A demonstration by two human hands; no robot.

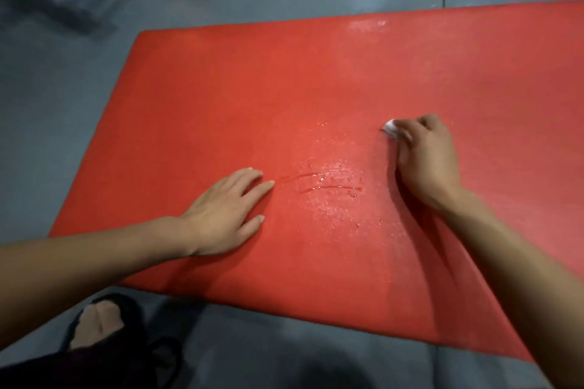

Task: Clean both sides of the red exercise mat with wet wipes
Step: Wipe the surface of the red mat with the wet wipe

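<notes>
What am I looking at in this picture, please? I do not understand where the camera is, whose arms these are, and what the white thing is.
There is no machine here. The camera sits on a person's head and looks down, so the two arms are that person's own. Both hands are over a red exercise mat that lies on a grey floor. The left hand lies flat on the mat with straight fingers and holds nothing. The right hand has curled fingers around a white wet wipe, pressed to the mat. Between the hands the mat shines with wet streaks and droplets. At the bottom left you see the person's foot in a dark slipper.
</notes>
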